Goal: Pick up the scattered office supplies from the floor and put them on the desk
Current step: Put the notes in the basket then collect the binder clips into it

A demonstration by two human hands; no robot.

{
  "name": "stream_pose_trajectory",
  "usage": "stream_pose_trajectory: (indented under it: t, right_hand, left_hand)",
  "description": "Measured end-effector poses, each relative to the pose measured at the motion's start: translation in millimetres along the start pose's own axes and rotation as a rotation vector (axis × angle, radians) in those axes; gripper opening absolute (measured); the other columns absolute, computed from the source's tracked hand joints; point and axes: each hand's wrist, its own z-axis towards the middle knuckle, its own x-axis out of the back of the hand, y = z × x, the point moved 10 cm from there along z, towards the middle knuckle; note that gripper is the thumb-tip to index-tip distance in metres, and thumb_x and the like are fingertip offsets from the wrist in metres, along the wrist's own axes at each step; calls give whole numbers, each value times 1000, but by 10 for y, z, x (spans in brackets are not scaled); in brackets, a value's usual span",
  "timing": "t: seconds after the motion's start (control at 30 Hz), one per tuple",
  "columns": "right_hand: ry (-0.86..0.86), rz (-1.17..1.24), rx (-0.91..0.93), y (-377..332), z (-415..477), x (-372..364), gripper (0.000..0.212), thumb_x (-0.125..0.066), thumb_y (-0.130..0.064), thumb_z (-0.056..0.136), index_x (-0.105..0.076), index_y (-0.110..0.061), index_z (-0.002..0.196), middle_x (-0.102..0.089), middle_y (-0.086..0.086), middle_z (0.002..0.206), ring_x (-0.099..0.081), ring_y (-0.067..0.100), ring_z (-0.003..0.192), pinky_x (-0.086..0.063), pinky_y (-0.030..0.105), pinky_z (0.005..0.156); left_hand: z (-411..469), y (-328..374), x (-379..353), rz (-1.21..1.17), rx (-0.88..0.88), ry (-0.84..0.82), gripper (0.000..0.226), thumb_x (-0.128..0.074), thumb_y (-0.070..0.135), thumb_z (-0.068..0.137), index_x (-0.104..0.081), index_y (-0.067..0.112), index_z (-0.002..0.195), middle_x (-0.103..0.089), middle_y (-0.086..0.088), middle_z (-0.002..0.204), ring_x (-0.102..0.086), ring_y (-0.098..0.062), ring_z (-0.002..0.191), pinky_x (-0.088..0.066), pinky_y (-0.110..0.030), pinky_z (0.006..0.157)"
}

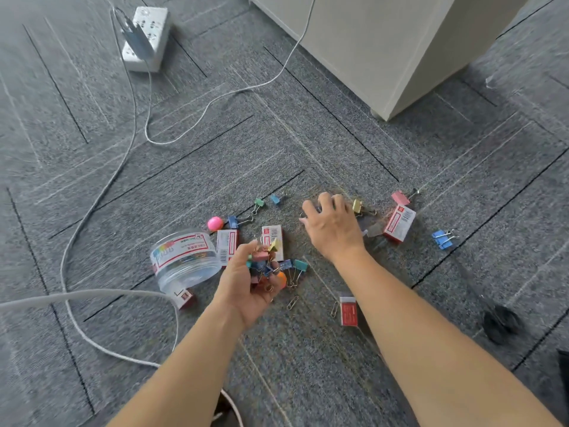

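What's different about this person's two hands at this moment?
The left hand curls round a bunch of coloured binder clips; the right hand lies palm down over the carpet, and whether it holds anything cannot be seen. The left hand is near the clear tub; the right hand reaches farther out, beside a gold clip. Both are bare and low over the scattered supplies.

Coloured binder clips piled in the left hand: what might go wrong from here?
The left hand is heaped with coloured metal binder clips; some stick out past it and could spill onto the grey carpet. The white cable lies beside the forearm and might snag when rising.
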Motion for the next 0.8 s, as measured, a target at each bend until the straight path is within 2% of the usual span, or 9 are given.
stream_pose_trajectory:
  t: [0.07, 0.13, 0.3, 0.4, 0.5, 0.6, 0.7, 0.8]
  right_hand:
    - [38, -1, 33, 5, -26, -4, 26, -61, -30, 93, -55, -8, 104, -55, 21, 98, -52, 35, 83, -50, 46, 65]
    - [64, 0, 60, 2, -59, -11, 23, -61, -26, 92, -53, -6, 99, -55, 20, 94, -52, 34, 79, -51, 44, 63]
    - [114, -56, 121, -67, -94, 15, 14, -66, -7, 84, -56, -4, 92, -55, 18, 86, -54, 32, 68, -53, 41, 57]
    - [113, -49, 162, -148, -92, 65, 19, -68, -1, 78, -52, -5, 88, -54, 18, 80, -54, 30, 62, -52, 40, 50]
    - [104, -34, 197, -202, -69, 83, 31, -74, -4, 74, -46, -8, 88, -56, 15, 74, -53, 26, 56, -49, 34, 45]
    - [77, 43, 151, -156, -73, 112, 33, -79, -8, 70, -52, -4, 89, -58, 15, 75, -55, 28, 58, -50, 35, 50]
    - [72, 79, 36, -74, -161, 103, 25, -74, -11, 77, -57, -3, 93, -59, 17, 83, -55, 32, 67, -51, 40, 54]
    - [98, 58, 35, -137, -213, 77, 17, -68, -1, 79, -55, -4, 90, -56, 17, 80, -53, 31, 62, -49, 39, 48]
  left_hand:
    - [-2, 22, 59, 30, -16, 18, 21, -60, 26, 93, -57, 7, 84, -59, -10, 59, -51, -17, 57, -41, -20, 40]
    - [-2, 1, 86, 63, -14, 27, 22, -57, 24, 95, -56, 7, 82, -60, -9, 54, -54, -17, 50, -39, -20, 39]
    - [35, -60, 79, 105, 8, -13, 22, -54, 22, 98, -58, 6, 83, -59, -14, 79, -52, -22, 64, -40, -20, 38]
    - [44, -39, 85, 163, -21, -18, 18, -54, 17, 98, -60, 5, 86, -59, -14, 81, -52, -21, 65, -39, -20, 39]
    - [30, -25, 77, 304, -73, -23, 12, -52, 13, 98, -59, 8, 90, -60, -12, 80, -54, -16, 56, -37, -20, 42]
    - [30, -30, 74, 399, -110, -56, 9, -50, 10, 98, -54, 11, 90, -54, -16, 87, -53, -16, 57, -34, -20, 44]
    - [-7, -24, 69, 408, -116, -66, 9, -49, 4, 96, -51, 12, 92, -53, -12, 77, -51, -18, 59, -29, -19, 46]
    - [-73, -23, 69, 343, -92, -68, 8, -52, 8, 97, -58, 12, 93, -53, -7, 73, -49, -17, 57, -26, -20, 50]
